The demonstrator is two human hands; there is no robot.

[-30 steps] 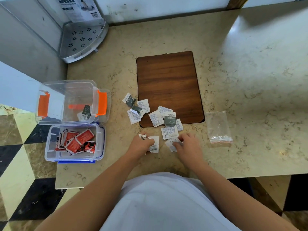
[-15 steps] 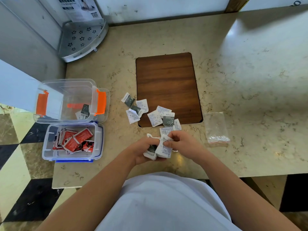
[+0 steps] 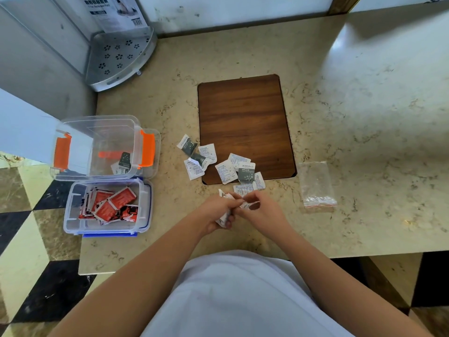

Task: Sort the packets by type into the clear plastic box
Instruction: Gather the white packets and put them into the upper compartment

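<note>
From the head camera, the person is standing at a beige marble-patterned desk (image 3: 340,93) with both hands meeting just above its near edge. The left hand (image 3: 216,211) is curling closed around a small bunch of white paper packets (image 3: 224,218), whose ends are sticking out above and below the fist. The right hand (image 3: 261,210) is pinching one end of a white packet (image 3: 250,204) between thumb and fingertips, right against the left hand's bunch.

Just beyond the hands, loose white and grey-printed sachets (image 3: 228,166) are lying scattered across the near left corner of a dark brown rectangular wooden board (image 3: 245,122) and the desk beside it.

At the desk's left edge, a clear plastic box with orange clip handles (image 3: 73,132) is sitting open, with a grey-and-white packet (image 3: 124,160) or two resting at its bottom right corner. Directly in front of it and touching it, a smaller clear plastic box with a blue rim (image 3: 145,210) is holding a heap of red packets (image 3: 114,205).

To the right of the board, a clear zip bag (image 3: 315,183) is lying flat on the desk, well apart from the hands. In the far left corner, a grey perforated corner shelf (image 3: 121,57) is resting against the wall.
</note>
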